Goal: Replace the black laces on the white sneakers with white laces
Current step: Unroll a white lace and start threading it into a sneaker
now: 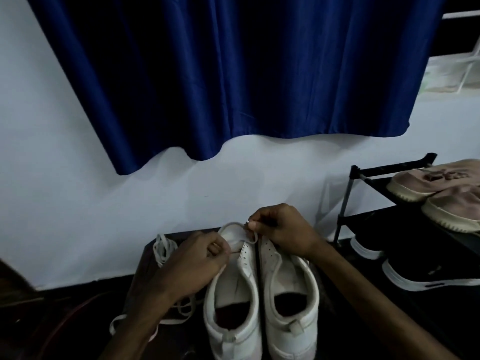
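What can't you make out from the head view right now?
Head view:
- Left sneaker front eyelets: behind left hand.
- Right sneaker toe: behind right hand.
- Spare white lace: partly under the left forearm.
- Both heels: cut by the bottom edge.

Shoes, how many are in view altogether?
6: two white sneakers side by side in the middle, two pink shoes on the rack's top shelf, two black shoes below them. More may be hidden off frame.

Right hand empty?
No, the right hand pinches the tip of a white lace looped over the left sneaker.
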### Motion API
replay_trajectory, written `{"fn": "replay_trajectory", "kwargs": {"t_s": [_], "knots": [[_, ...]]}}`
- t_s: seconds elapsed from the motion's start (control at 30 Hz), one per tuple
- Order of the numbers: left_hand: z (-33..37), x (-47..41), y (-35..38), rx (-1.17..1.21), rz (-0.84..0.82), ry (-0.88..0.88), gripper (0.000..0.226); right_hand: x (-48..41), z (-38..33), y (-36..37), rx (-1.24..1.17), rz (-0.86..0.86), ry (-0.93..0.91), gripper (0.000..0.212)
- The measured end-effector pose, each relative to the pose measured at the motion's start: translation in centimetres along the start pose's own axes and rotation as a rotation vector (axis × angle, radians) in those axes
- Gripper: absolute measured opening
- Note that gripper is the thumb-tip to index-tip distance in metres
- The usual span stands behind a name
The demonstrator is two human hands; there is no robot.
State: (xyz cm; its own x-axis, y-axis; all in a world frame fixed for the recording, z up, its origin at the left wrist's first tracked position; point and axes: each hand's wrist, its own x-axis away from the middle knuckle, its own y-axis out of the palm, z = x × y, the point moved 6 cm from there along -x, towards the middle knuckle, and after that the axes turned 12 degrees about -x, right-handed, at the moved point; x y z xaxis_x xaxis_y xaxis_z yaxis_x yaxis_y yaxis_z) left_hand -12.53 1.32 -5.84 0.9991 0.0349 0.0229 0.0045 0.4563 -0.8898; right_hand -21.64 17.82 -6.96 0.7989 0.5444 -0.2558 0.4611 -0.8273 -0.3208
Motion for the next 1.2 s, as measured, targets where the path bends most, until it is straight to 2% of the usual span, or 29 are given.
{"fn": "replay_trajectory", "kwargs": {"t_s": [0.1,0.17,0.27,0.33,0.4,0.47,0.53,0.67,0.83,1.0,1.2], "knots": [[-0.6,1.4,-0.1,-0.203,-0.075,0.003,0.02,0.3,-0.5,0.3,-0.036,-0.068,0.024,0.012],[-1.0,2.2,-0.2,-0.229,-0.078,-0.011,0.027,0.2,-0.6,0.3,-0.103,-0.051,0.042,0.011],[-1.0,2.9,-0.4,-0.143,-0.05,-0.008,0.029,-0.3,-1.3,-0.1,-0.384,0.135,0.041,0.012],[-1.1,2.7,-0.4,-0.074,-0.022,-0.01,0.017,-0.6,-1.8,-1.1,-0.551,0.318,0.013,0.012],[-1.1,2.1,-0.2,0.0,-0.009,-0.002,0.002,-0.8,-2.0,-2.2,-0.592,0.406,-0.001,0.008],[-1.4,1.4,0.3,0.055,-0.001,0.02,0.01,-1.1,-2.2,-2.2,-0.525,0.322,0.009,0.005],[-1.7,1.0,0.7,0.089,0.009,0.038,0.015,-1.2,-1.7,-1.0,-0.44,0.149,0.047,0.005],[-1.9,0.2,1.2,0.066,0.116,0.061,0.007,-0.6,-0.8,1.3,-0.193,-0.122,0.103,0.008],[-2.6,0.4,1.6,0.164,0.293,0.048,0.013,-0.1,-1.1,2.5,-0.163,-0.242,0.133,0.01],[-2.5,0.7,1.9,0.263,0.333,0.037,0.013,0.0,-0.7,3.2,-0.155,-0.333,0.221,0.03],[-2.4,0.8,2.0,0.302,0.327,0.031,0.016,0.1,-0.6,3.4,-0.229,-0.342,0.281,0.036]]}}
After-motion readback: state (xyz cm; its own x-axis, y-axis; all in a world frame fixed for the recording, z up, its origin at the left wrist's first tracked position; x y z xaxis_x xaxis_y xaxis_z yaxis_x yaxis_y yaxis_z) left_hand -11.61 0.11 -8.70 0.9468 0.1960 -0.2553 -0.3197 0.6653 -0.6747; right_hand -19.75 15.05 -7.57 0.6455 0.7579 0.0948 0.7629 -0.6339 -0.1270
